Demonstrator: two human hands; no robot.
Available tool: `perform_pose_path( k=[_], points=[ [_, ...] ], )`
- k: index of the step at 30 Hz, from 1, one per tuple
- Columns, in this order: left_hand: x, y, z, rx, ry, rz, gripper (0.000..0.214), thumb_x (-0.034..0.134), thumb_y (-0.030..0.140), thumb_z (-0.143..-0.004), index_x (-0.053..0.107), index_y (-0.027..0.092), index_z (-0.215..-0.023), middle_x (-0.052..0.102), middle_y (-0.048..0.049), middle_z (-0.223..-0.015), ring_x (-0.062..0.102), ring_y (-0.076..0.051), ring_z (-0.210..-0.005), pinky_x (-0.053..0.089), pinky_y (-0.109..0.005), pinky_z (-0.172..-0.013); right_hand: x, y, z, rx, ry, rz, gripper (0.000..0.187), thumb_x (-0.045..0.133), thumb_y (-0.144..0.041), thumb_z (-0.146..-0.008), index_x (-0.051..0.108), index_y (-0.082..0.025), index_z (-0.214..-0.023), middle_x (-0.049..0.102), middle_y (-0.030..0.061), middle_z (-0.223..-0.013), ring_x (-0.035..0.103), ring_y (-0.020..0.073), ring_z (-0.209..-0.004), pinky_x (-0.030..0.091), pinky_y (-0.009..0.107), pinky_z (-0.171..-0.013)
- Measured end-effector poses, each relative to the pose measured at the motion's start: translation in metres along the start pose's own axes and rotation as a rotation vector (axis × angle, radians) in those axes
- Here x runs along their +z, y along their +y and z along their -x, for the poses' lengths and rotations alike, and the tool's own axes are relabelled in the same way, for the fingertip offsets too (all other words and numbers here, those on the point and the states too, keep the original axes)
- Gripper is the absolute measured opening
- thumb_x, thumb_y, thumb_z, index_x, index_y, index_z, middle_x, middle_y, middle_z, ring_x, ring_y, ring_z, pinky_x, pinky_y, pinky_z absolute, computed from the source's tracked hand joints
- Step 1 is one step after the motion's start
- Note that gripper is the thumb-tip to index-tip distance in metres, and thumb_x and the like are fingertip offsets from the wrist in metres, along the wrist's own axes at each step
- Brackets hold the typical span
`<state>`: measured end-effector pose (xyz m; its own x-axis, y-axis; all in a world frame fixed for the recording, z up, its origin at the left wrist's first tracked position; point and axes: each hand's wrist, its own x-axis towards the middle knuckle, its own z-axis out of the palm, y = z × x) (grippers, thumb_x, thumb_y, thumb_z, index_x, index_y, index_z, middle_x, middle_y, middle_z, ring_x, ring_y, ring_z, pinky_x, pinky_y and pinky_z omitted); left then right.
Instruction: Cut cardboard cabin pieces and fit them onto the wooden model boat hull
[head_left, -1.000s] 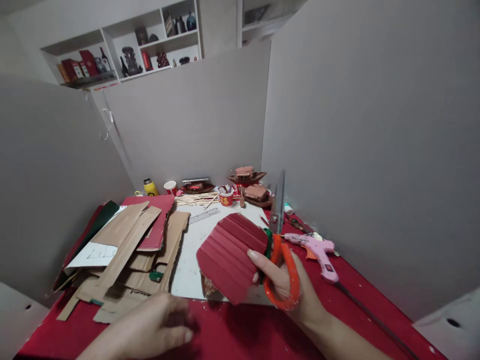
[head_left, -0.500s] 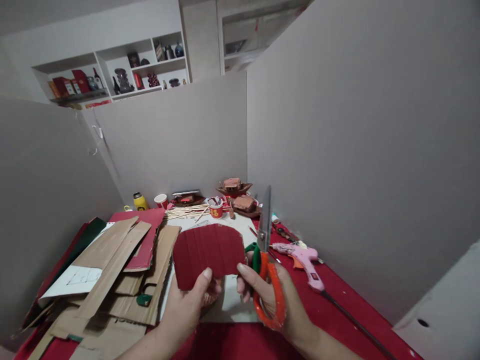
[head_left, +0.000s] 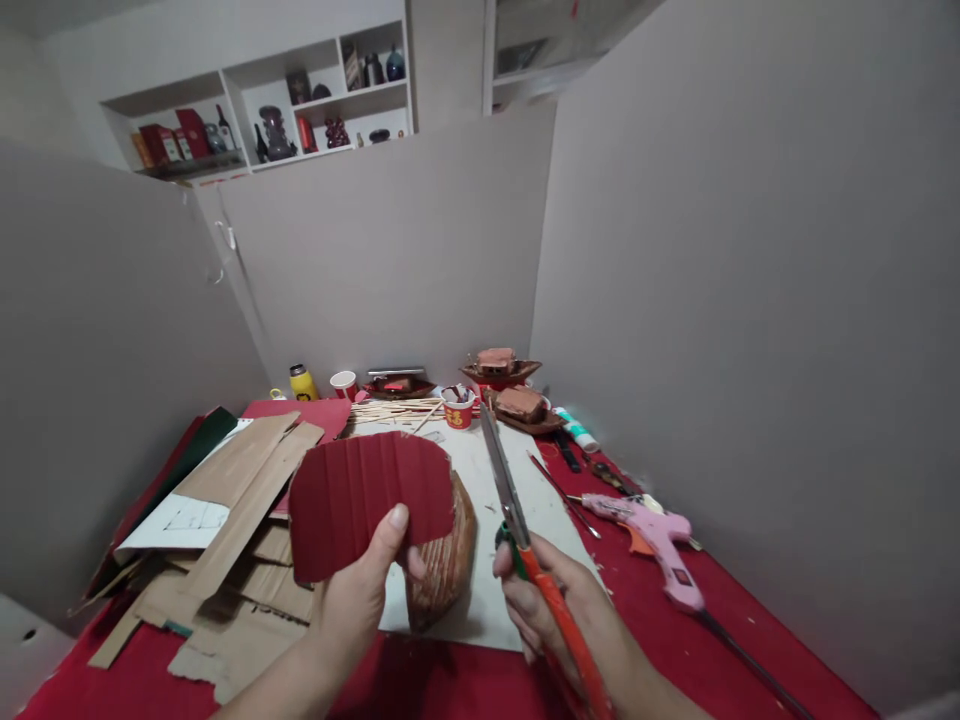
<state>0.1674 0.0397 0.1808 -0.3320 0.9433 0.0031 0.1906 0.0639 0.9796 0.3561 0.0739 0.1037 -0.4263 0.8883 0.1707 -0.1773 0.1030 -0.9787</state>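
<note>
Head view, left hand (head_left: 351, 600): pinches red cardboard (head_left: 360, 485) near its lower edge, most of it above the thumb.
Right hand (head_left: 583, 595): wrapped around scissors (head_left: 514, 512), right of the cardboard, not touching it.
Safe handling: blades best kept clear of left thumb.

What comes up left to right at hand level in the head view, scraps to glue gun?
Cardboard scraps → red cardboard piece in the left hand → scissors in the right hand → pink glue gun.
</note>
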Motion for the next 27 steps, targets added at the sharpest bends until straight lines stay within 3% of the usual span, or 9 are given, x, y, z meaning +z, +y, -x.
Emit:
perform_pose_path(
  k=[7,13,19,27],
  points=[
    [-0.022,-0.007,-0.003,0.039,0.02,0.082,0.055,0.056,0.062,-0.08,0.06,0.019,-0.045,0.06,-0.0021,-0.05,0.055,-0.016,-0.05,0.045,-0.026,-0.06,0.005,-0.011,-0.002,-0.071,-0.18,0.257,0.057,0.047,-0.075,-0.08,0.046,-0.022,-0.098,0.036,-0.006,-0.064,0.032,0.0117,-0.054,0.037,0.024,-0.048],
    [-0.022,-0.003,0.0,0.076,0.021,-0.089,0.056,0.051,0.062,-0.081,0.055,0.023,-0.04,0.061,-0.0008,-0.052,0.06,-0.02,-0.06,0.044,-0.028,-0.072,0.009,-0.018,-0.006,-0.127,-0.212,0.356,0.058,0.04,-0.076,-0.082,0.048,-0.02,-0.091,0.034,-0.0052,-0.064,0.029,0.012,-0.055,0.026,0.025,-0.046],
    [-0.024,0.0,0.001,-0.007,-0.024,-0.167,0.053,0.051,0.059,-0.081,0.053,0.026,-0.039,0.056,0.0003,-0.043,0.061,-0.023,-0.06,0.045,-0.033,-0.078,0.005,-0.011,-0.006,-0.043,-0.247,0.314,0.058,0.042,-0.077,-0.08,0.048,-0.02,-0.085,0.034,-0.006,-0.06,0.029,0.0112,-0.051,0.026,0.025,-0.046],
    [-0.026,0.0,-0.001,0.091,-0.038,-0.241,0.056,0.047,0.056,-0.084,0.053,0.025,-0.039,0.057,0.0011,-0.044,0.06,-0.02,-0.056,0.045,-0.031,-0.081,0.008,-0.016,0.002,0.063,-0.182,0.294,0.057,0.041,-0.078,-0.08,0.045,-0.021,-0.08,0.033,-0.0079,-0.052,0.029,0.0089,-0.043,0.022,0.024,-0.04]
  ],
)
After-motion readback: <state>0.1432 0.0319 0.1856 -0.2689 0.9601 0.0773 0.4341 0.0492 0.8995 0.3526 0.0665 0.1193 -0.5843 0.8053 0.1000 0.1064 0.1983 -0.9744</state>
